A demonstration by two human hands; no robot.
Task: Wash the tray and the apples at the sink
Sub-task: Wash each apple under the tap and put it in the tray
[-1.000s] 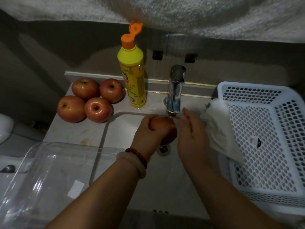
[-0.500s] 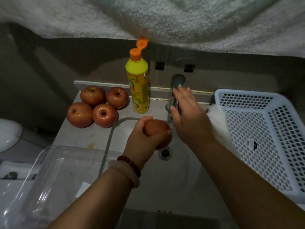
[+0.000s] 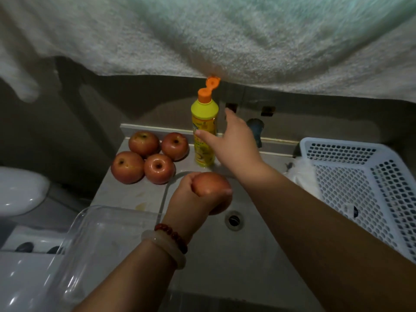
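Note:
My left hand (image 3: 191, 197) grips a red apple (image 3: 211, 186) over the sink basin (image 3: 225, 255), just left of the drain. My right hand (image 3: 231, 143) reaches across to the yellow dish-soap bottle (image 3: 203, 131). Its thumb lies against the bottle's label and its fingers spread behind the bottle, not closed round it. The bottle's orange cap stands flipped open. Several more red apples (image 3: 150, 158) sit in a cluster on the counter at the back left. The clear plastic tray (image 3: 74, 251) lies at the front left, beside the basin.
A white perforated basket (image 3: 360, 183) stands to the right of the sink, with a white cloth (image 3: 301, 176) at its left rim. The tap (image 3: 255, 131) is partly hidden behind my right hand. A towel (image 3: 202, 37) hangs overhead. A white toilet (image 3: 20, 190) is at far left.
My right hand has left the tap and moved left to the soap bottle. My left hand has kept hold of the apple over the basin. The view has tilted upward.

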